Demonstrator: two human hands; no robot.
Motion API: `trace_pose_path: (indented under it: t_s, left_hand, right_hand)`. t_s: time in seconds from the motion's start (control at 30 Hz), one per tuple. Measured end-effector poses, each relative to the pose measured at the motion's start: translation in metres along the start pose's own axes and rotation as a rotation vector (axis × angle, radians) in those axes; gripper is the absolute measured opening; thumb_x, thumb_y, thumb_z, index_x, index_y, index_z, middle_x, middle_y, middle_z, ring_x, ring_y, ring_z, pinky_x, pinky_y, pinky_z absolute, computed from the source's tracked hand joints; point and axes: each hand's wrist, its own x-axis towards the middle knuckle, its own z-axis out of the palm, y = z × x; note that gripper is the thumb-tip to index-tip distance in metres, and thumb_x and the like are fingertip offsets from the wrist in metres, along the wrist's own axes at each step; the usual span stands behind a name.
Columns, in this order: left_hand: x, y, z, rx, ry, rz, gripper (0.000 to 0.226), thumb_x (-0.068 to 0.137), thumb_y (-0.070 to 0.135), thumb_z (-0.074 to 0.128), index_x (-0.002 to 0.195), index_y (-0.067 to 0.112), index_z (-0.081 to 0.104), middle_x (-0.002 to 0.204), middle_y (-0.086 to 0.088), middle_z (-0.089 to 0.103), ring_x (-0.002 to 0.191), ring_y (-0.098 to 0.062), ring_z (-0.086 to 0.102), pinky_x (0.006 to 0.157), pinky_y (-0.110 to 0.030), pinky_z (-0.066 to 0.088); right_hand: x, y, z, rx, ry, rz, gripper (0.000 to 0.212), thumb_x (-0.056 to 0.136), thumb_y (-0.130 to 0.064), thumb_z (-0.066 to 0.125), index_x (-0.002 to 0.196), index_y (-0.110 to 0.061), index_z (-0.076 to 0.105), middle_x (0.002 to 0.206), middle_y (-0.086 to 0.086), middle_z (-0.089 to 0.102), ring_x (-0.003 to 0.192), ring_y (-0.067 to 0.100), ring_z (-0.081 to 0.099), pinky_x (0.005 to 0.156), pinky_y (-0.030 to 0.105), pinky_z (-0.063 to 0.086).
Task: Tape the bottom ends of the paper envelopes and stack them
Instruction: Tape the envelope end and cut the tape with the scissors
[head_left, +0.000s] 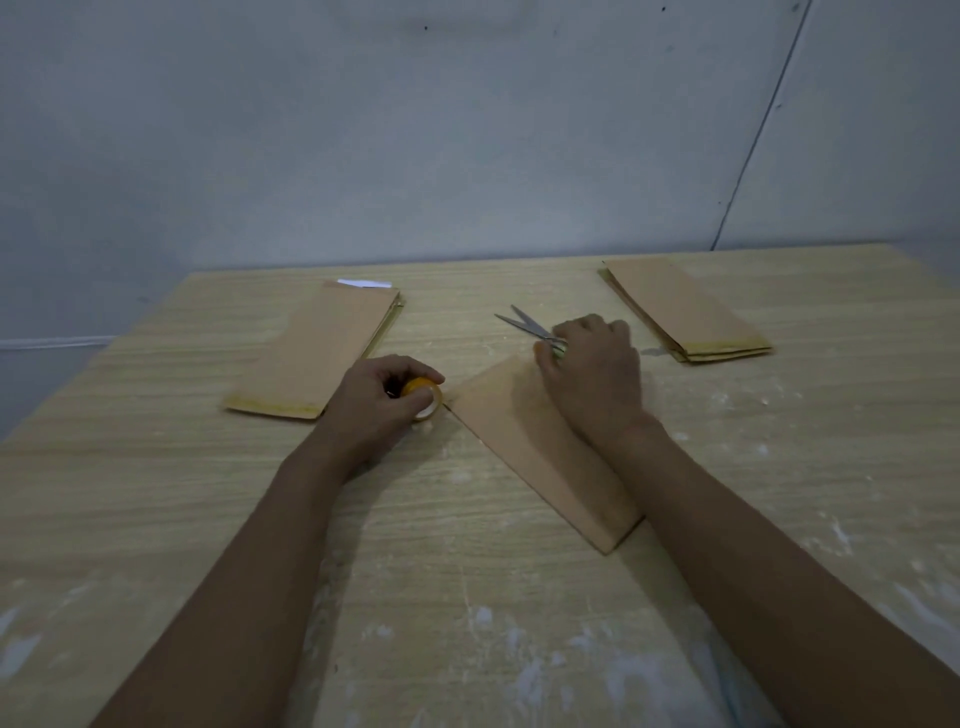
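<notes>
A brown paper envelope (524, 441) lies slanted on the wooden table (156, 519) in front of me. My left hand (371, 402) grips a yellow roll of tape (423, 397) at the envelope's upper left corner. My right hand (592, 374) rests over the envelope's upper end and holds the handles of a pair of scissors (527, 327), whose blades are parted and point up and left. A stack of envelopes (317, 353) lies at the left and another stack (685, 312) at the right, both with yellowish tape along their near ends.
A white slip (363, 283) peeks out behind the left stack. A grey wall (467, 130) rises just behind the table's far edge. White smears mark the near part of the tabletop.
</notes>
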Motion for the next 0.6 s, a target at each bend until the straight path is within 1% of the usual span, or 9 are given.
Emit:
trace_pose_path:
  t_s: [0.07,0.13,0.2,0.27,0.33,0.4,0.5,0.57,0.6]
  left_hand:
    - [0.0,-0.001,0.0,-0.003,-0.004,-0.002,0.019,0.074,0.022,0.063,0.086,0.022,0.078,0.08,-0.011,0.07,0.062,-0.013,0.055,0.057,-0.032,0.047]
    - [0.0,-0.001,-0.001,-0.001,-0.008,-0.002,0.019,0.074,0.021,0.064,0.086,0.022,0.078,0.077,-0.01,0.069,0.061,-0.013,0.054,0.057,-0.031,0.046]
    - [-0.001,0.0,-0.001,0.003,-0.015,0.002,0.019,0.075,0.02,0.064,0.088,0.02,0.078,0.077,-0.01,0.069,0.061,-0.013,0.054,0.057,-0.03,0.046]
    - [-0.002,0.001,-0.002,0.004,-0.02,0.004,0.019,0.076,0.018,0.065,0.09,0.018,0.078,0.077,-0.008,0.069,0.062,-0.012,0.056,0.059,-0.031,0.048]
    - [-0.002,0.001,-0.003,0.011,-0.018,0.008,0.02,0.076,0.017,0.066,0.092,0.017,0.078,0.078,-0.005,0.069,0.064,-0.01,0.058,0.061,-0.029,0.05]
    - [-0.003,0.002,-0.004,0.021,-0.014,0.007,0.019,0.078,0.016,0.068,0.093,0.017,0.079,0.082,-0.008,0.071,0.066,-0.009,0.059,0.062,-0.027,0.051]
    - [-0.004,0.003,-0.004,0.025,-0.006,0.002,0.017,0.086,0.001,0.069,0.095,0.012,0.078,0.084,-0.013,0.071,0.067,-0.008,0.06,0.062,-0.023,0.049]
    - [-0.004,0.005,-0.003,0.023,0.0,-0.002,0.019,0.087,-0.002,0.066,0.095,0.01,0.078,0.083,-0.011,0.07,0.067,-0.008,0.06,0.061,-0.021,0.049]
    - [-0.005,0.005,-0.003,0.018,0.002,-0.006,0.019,0.088,-0.002,0.066,0.096,0.01,0.078,0.083,-0.01,0.07,0.067,-0.008,0.06,0.061,-0.021,0.049]
  right_hand:
    - [0.004,0.012,-0.003,-0.091,-0.106,0.129,0.036,0.098,-0.034,0.047,0.114,-0.007,0.063,0.12,0.013,0.057,0.115,0.035,0.043,0.088,0.043,0.041]
    - [0.005,0.018,-0.004,-0.074,-0.2,0.202,0.034,0.099,-0.032,0.042,0.116,-0.008,0.059,0.122,0.012,0.054,0.118,0.036,0.04,0.091,0.045,0.039]
    - [0.006,0.018,-0.005,-0.023,-0.232,0.23,0.034,0.097,-0.033,0.046,0.117,-0.008,0.057,0.124,0.012,0.052,0.12,0.036,0.04,0.093,0.045,0.039]
    - [0.01,0.016,-0.009,0.048,-0.258,0.267,0.04,0.093,-0.038,0.055,0.117,-0.006,0.056,0.125,0.014,0.05,0.121,0.037,0.041,0.094,0.043,0.04]
    - [0.014,0.014,-0.012,0.055,-0.299,0.299,0.046,0.09,-0.041,0.061,0.117,-0.004,0.057,0.126,0.017,0.049,0.122,0.039,0.042,0.094,0.04,0.04]
    - [0.017,0.014,-0.013,0.023,-0.305,0.302,0.041,0.09,-0.036,0.063,0.113,-0.003,0.058,0.125,0.019,0.053,0.121,0.04,0.044,0.092,0.039,0.041]
    - [0.012,0.007,-0.016,-0.054,-0.276,0.276,0.028,0.095,-0.027,0.057,0.111,-0.004,0.058,0.122,0.018,0.055,0.122,0.038,0.042,0.092,0.042,0.041]
    - [0.005,0.0,-0.018,-0.087,-0.246,0.214,0.024,0.098,-0.024,0.052,0.114,-0.005,0.055,0.122,0.016,0.054,0.122,0.036,0.041,0.093,0.043,0.04]
    - [0.0,-0.003,-0.021,-0.098,-0.223,0.17,0.022,0.1,-0.022,0.05,0.113,-0.006,0.052,0.121,0.016,0.055,0.121,0.036,0.042,0.09,0.043,0.039]
